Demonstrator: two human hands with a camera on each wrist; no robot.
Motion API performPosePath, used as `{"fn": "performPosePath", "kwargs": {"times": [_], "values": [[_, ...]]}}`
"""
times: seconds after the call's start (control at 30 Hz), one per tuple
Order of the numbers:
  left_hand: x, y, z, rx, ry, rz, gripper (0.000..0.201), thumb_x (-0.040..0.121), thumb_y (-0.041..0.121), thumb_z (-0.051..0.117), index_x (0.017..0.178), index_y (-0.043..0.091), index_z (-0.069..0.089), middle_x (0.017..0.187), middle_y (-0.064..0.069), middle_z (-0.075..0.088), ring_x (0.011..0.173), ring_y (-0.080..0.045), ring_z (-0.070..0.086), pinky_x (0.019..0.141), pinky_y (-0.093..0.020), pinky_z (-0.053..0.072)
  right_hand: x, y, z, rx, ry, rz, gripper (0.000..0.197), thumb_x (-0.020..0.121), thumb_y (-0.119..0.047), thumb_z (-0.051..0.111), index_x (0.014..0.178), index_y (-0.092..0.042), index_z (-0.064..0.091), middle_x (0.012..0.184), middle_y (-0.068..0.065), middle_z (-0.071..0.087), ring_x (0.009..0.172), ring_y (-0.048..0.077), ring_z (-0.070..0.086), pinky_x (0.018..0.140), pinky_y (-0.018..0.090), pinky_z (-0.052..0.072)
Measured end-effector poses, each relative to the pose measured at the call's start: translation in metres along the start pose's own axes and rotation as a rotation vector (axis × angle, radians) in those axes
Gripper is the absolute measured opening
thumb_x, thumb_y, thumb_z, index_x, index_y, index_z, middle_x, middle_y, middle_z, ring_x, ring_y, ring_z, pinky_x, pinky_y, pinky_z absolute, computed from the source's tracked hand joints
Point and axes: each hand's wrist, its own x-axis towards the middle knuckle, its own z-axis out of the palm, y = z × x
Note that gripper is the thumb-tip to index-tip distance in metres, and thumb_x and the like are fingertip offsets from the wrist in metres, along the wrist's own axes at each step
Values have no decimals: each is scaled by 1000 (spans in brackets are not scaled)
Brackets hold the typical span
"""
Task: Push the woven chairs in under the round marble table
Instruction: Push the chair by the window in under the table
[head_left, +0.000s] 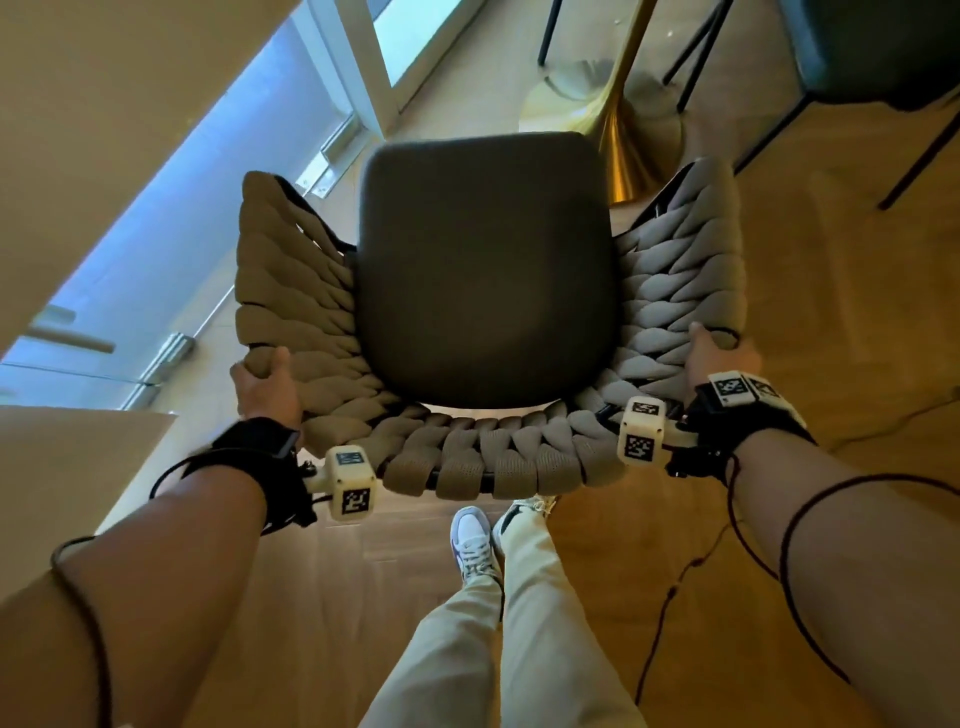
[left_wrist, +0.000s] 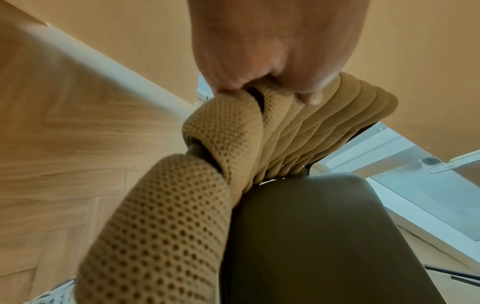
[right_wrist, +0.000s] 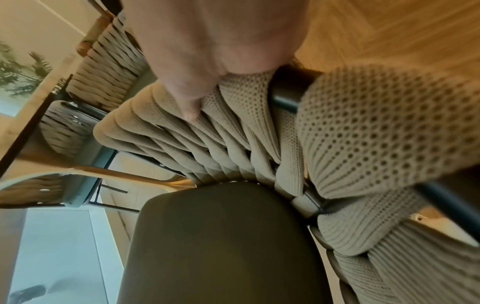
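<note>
A woven chair (head_left: 675, 270) with tan knit straps and a dark seat cushion (head_left: 485, 270) stands right in front of me, seen from above. My left hand (head_left: 265, 382) grips the top rail of its left side, thumb over the weave (left_wrist: 226, 131). My right hand (head_left: 719, 353) grips the rail on the right side, thumb lying on the straps (right_wrist: 233, 127). The table's gold pedestal base (head_left: 618, 135) rises just beyond the seat's front right corner. The marble top itself is not clearly in view.
Black legs of another dark chair (head_left: 852, 57) stand at the far right. A second woven chair (right_wrist: 103, 67) shows beyond the right armrest. A glass door with a white frame (head_left: 363, 67) runs along the left. My feet (head_left: 475, 540) stand behind the chair; cables (head_left: 675, 592) trail across the wooden floor.
</note>
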Motion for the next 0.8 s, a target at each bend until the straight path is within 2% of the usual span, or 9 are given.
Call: {"fn": "performPosePath", "kwargs": {"times": [0.13, 0.2, 0.27, 0.37, 0.43, 0.5, 0.6, 0.7, 0.8], "values": [[12, 8, 2, 39, -29, -5, 73, 75, 63, 59, 136, 26, 45, 116, -7, 56, 111, -34, 59, 101, -55, 49, -3, 3, -1, 42, 3, 30, 58, 92, -49, 56, 134, -10, 52, 132, 19, 59, 115, 42, 57, 92, 43, 46], [19, 15, 8, 48, -36, 6, 67, 76, 60, 61, 132, 25, 49, 114, -8, 58, 112, -36, 60, 101, -56, 49, -2, 6, -1, 56, 42, 53, 58, 90, -50, 57, 132, -10, 54, 130, 20, 60, 114, 41, 58, 95, 47, 48], [27, 24, 15, 68, -35, 45, 62, 77, 58, 63, 128, 24, 53, 113, -7, 60, 111, -35, 61, 101, -55, 50, -2, 10, -2, 55, 67, 93, 56, 90, -49, 59, 130, -9, 56, 126, 20, 62, 110, 41, 59, 91, 45, 48], [34, 39, 29, 127, -51, 94, 63, 78, 58, 60, 131, 23, 53, 124, -11, 62, 116, -35, 60, 104, -54, 48, 3, 13, -8, 57, 36, 113, 45, 91, -45, 59, 118, -10, 57, 104, 17, 61, 91, 35, 56, 81, 43, 45], [36, 52, 40, 143, -60, 122, 68, 78, 59, 59, 134, 22, 51, 132, -13, 60, 121, -37, 58, 106, -53, 46, 11, 8, -13, 70, 37, 107, 29, 90, -40, 59, 107, -16, 56, 90, 11, 56, 83, 33, 52, 82, 44, 47], [40, 64, 50, 183, -62, 151, 64, 86, 54, 58, 139, 20, 47, 138, -15, 57, 124, -38, 55, 107, -51, 44, 19, 0, -13, 80, 41, 106, 25, 87, -37, 59, 105, -21, 54, 95, 13, 58, 85, 35, 54, 88, 48, 50], [49, 81, 64, 203, -72, 166, 60, 90, 51, 57, 140, 19, 46, 139, -17, 56, 124, -39, 54, 107, -50, 44, 27, -15, -8, 129, 62, 85, 42, 88, -40, 62, 122, -16, 57, 113, 17, 63, 96, 37, 58, 87, 43, 46], [62, 103, 76, 186, -92, 173, 62, 84, 55, 58, 135, 22, 49, 135, -17, 58, 121, -38, 57, 106, -54, 46, 33, -30, -1, 184, 83, 63, 52, 91, -43, 61, 129, -9, 53, 127, 18, 61, 114, 39, 58, 86, 40, 41], [82, 125, 90, 201, -117, 201, 69, 77, 60, 57, 133, 21, 50, 134, -16, 59, 120, -38, 58, 105, -56, 46, 36, -43, 8, 216, 125, 62, 50, 93, -42, 59, 129, -8, 54, 128, 16, 62, 116, 37, 58, 86, 37, 40]]}}
